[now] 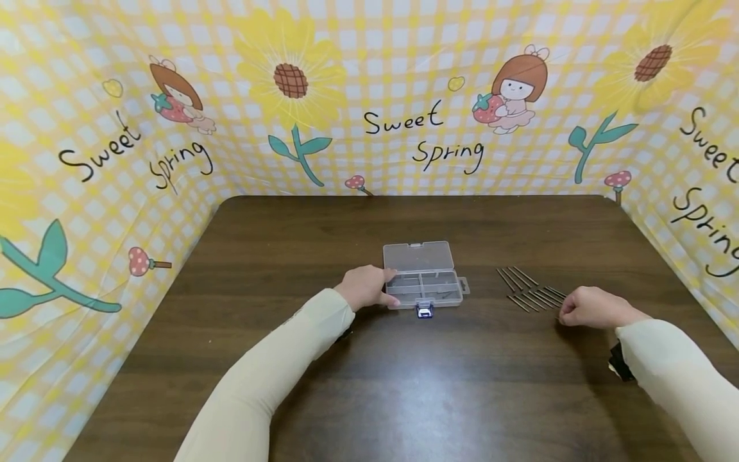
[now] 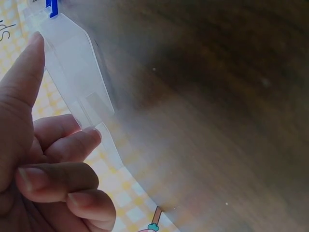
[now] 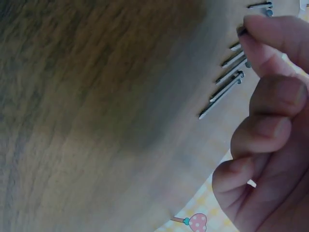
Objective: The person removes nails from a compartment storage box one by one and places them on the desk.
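Note:
A clear plastic compartment box stands on the table with its lid folded back. My left hand grips the box's left end, thumb at the front and fingers toward the back. In the left wrist view, the box's clear wall shows between thumb and fingers. Thin dark shapes lie in the compartments, too small to make out. Right of the box, several metal nails lie in two slanting rows. At their right end, my right hand pinches a nail, whose dark end shows between thumb and index finger.
A blue-edged latch hangs from the box's front, and a clear hanging tab juts from its right side. The brown wooden table is bordered at the back and sides by a yellow checked cloth.

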Demonstrator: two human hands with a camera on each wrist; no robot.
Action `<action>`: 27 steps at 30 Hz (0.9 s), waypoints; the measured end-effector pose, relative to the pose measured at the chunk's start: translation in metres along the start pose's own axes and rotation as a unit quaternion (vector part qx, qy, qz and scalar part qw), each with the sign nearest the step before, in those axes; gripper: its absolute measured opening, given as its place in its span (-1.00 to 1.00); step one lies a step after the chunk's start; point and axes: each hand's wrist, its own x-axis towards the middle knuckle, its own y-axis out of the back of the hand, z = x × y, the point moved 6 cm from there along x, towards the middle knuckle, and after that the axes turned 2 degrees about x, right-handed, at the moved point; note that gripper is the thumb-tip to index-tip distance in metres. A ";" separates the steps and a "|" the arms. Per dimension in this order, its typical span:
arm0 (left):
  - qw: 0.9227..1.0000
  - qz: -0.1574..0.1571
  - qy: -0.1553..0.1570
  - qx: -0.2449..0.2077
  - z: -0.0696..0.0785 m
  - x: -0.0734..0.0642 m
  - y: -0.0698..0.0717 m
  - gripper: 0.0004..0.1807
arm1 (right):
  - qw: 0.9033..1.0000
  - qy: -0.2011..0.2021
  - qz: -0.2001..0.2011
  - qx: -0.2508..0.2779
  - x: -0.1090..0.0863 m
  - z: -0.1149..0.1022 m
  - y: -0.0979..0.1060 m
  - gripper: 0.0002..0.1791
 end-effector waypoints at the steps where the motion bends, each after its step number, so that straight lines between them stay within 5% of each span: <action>1: 1.000 0.000 0.001 0.000 -0.001 0.000 0.000 -0.18 | 1.000 -0.003 0.000 -0.003 0.001 0.000 0.000 -0.86; 27: 1.000 0.002 -0.002 0.010 0.002 -0.004 0.003 -0.21 | 1.000 -0.025 0.019 0.004 0.004 0.005 -0.008 -0.87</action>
